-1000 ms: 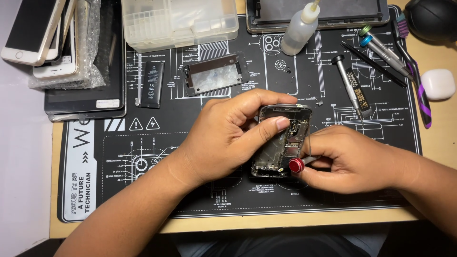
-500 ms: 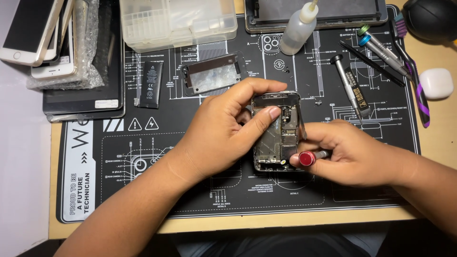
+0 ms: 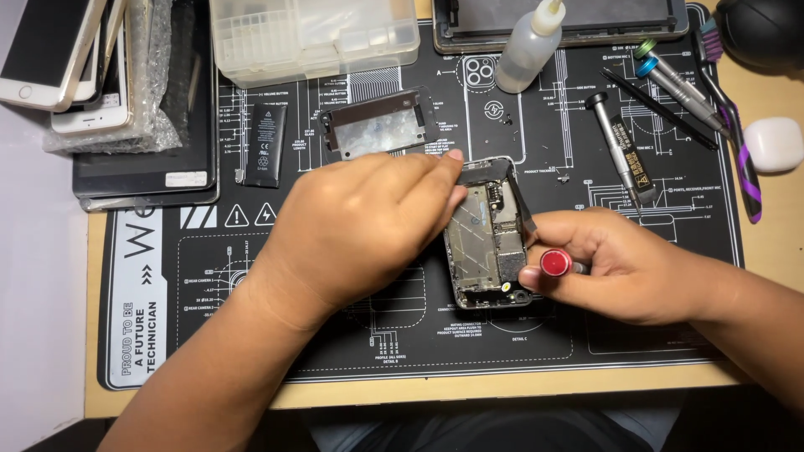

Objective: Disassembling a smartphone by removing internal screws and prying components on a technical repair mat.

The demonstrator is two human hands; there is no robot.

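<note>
An opened phone body [image 3: 490, 238] with bare circuitry lies on the black repair mat [image 3: 636, 335]. My left hand [image 3: 360, 230] rests on the phone's left side, its fingertips on the top edge, steadying it. My right hand [image 3: 624, 264] grips a screwdriver with a red cap [image 3: 555, 263] against the phone's right edge; its shaft and tip are hidden among my fingers.
A metal plate [image 3: 374, 131] and a phone battery [image 3: 266, 144] lie on the mat behind my left hand. A clear parts box [image 3: 311, 35], a dropper bottle [image 3: 528, 46], loose screwdrivers [image 3: 620, 151], a white earbud case [image 3: 775, 144] and stacked phones [image 3: 59, 63] surround them.
My left hand has shifted from gripping over the phone's top to lying along its left side. The phone now lies flatter and more exposed. My right hand with the screwdriver moved slightly right.
</note>
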